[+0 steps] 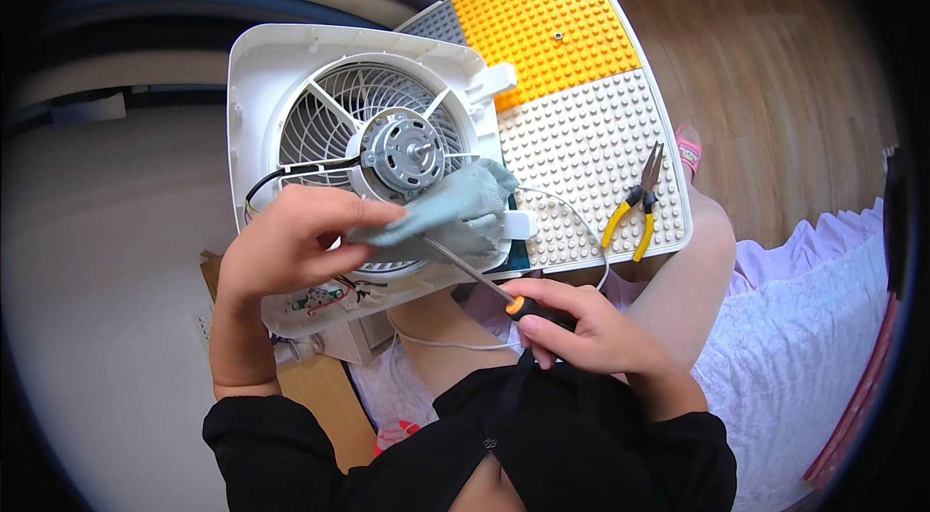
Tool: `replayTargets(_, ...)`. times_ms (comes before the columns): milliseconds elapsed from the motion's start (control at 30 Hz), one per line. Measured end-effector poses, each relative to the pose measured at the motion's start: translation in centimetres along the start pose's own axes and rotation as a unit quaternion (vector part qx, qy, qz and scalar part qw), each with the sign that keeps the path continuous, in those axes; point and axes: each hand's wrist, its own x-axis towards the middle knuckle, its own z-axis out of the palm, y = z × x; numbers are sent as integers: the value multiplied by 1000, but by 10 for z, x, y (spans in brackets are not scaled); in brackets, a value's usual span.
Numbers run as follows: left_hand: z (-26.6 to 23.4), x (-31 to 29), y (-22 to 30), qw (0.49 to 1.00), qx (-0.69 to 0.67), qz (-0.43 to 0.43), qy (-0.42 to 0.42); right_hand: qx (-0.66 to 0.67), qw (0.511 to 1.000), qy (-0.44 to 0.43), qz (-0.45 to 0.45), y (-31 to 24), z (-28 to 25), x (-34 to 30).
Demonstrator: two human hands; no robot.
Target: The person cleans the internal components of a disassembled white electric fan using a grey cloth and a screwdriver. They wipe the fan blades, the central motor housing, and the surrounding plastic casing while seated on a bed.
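My left hand [305, 236] pinches one end of a light blue-green cloth [455, 207], which drapes over the lower right part of a white fan housing [254, 115]. In my right hand [581, 328] is a screwdriver [470, 269] with a black and orange handle. Its metal shaft points up and left, and the tip meets the cloth's lower edge, where the cloth may hide its end. A round silver motor [402, 154] sits in the middle of the housing, before a grey wire grille. Loose wires and a small circuit board [318, 297] show below my left hand.
Pliers with yellow and black handles [635, 207] lie on the white studded part of a building-block table [581, 144]. A small metal nut [558, 36] rests on its yellow part. A white cord [576, 212] curves over the table edge. A patterned bedcover [775, 357] is at the right.
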Motion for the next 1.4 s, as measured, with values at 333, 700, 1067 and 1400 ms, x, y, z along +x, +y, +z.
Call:
replayTargets(333,0,-1,7,993,-73,85,-36,125,984,-43,-117,41,-12,1)
replayTargets(700,-22,-28,-49,861,26,-327,388,-42,995,91,6,44,-68,-17)
replayTargets(1067,-31,-47,-108,844,-224,-222,434,-194,972,131,-22,41,-60,62)
replayTargets(1400,-25,-48,-107,832,-283,-225,421,-74,989,5,124,3,-53,82)
